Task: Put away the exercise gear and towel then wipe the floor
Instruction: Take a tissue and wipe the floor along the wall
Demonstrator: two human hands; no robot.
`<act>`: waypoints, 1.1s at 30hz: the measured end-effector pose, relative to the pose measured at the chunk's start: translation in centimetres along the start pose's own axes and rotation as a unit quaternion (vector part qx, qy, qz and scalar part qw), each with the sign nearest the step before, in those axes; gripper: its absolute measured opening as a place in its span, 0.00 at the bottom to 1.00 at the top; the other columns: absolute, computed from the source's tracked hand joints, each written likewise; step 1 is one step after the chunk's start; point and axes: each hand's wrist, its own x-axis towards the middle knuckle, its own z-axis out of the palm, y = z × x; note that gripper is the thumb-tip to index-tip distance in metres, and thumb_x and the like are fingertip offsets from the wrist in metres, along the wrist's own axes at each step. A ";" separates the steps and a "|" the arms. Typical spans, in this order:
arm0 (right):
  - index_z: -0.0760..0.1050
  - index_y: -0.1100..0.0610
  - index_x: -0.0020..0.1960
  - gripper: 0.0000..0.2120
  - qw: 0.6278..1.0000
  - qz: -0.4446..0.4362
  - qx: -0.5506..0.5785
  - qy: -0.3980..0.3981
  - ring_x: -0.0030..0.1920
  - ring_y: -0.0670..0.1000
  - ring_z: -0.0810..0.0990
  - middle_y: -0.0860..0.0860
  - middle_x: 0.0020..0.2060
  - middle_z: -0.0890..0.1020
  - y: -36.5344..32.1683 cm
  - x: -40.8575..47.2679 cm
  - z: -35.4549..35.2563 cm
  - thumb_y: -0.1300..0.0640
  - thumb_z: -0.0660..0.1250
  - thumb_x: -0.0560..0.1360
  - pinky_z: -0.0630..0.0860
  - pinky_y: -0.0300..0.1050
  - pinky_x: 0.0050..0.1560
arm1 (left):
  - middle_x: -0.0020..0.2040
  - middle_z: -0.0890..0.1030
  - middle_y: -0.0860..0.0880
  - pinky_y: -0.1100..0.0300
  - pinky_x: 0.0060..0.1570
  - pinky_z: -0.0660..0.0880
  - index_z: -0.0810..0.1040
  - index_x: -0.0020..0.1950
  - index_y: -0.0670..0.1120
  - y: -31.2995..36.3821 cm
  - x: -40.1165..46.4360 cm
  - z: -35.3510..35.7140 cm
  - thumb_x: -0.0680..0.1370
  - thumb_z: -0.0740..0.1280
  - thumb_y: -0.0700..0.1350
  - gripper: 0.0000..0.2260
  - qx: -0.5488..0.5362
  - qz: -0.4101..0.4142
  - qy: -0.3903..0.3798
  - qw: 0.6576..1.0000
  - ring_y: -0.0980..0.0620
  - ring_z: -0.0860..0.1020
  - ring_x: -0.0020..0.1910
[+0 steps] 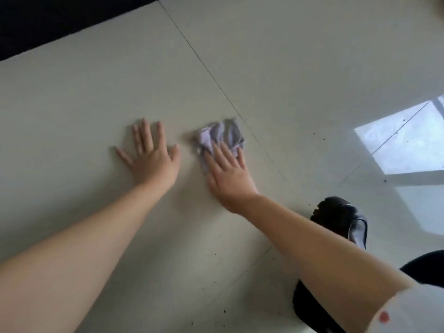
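A crumpled lilac-grey cloth (219,134) lies on the pale tiled floor (96,104). My right hand (228,174) presses flat on the cloth's near edge, fingers stretched over it. To the left of the cloth, my left hand (150,153) rests flat on the bare tile, fingers spread, holding nothing. The two hands are about a hand's width apart. No exercise gear shows in this view.
A dark mat or strip (60,18) runs along the top left. A black shoe (341,219) stands on the floor at the right, by my right forearm. A bright window reflection (403,140) gleams at the right. Small dark specks dot the tiles.
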 end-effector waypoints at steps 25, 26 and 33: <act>0.50 0.49 0.78 0.29 0.990 -0.086 -0.103 -0.049 0.78 0.52 0.47 0.50 0.78 0.49 15.5 11.3 -6.6 0.42 0.36 0.80 0.42 0.55 0.76 | 0.77 0.59 0.43 0.28 0.65 0.46 0.61 0.75 0.46 0.6 -0.1 1.9 0.76 0.51 0.53 0.27 0.075 -0.010 0.089 0.993 0.43 0.57 0.76; 0.48 0.49 0.78 0.29 0.997 0.040 -0.068 -0.027 0.78 0.52 0.44 0.51 0.78 0.46 18.5 12.0 -7.8 0.43 0.38 0.79 0.40 0.56 0.76 | 0.77 0.59 0.43 0.29 0.66 0.46 0.61 0.75 0.46 0.7 -0.1 2.0 0.76 0.51 0.53 0.27 0.075 -0.012 0.091 0.993 0.43 0.57 0.76; 0.43 0.51 0.78 0.27 0.985 0.160 -0.032 -0.057 0.77 0.55 0.39 0.53 0.78 0.41 12.6 18.5 -10.4 0.45 0.43 0.82 0.37 0.59 0.73 | 0.76 0.59 0.44 0.33 0.68 0.44 0.62 0.74 0.47 0.6 -0.1 1.9 0.75 0.53 0.55 0.28 0.086 -0.025 0.081 0.993 0.45 0.56 0.75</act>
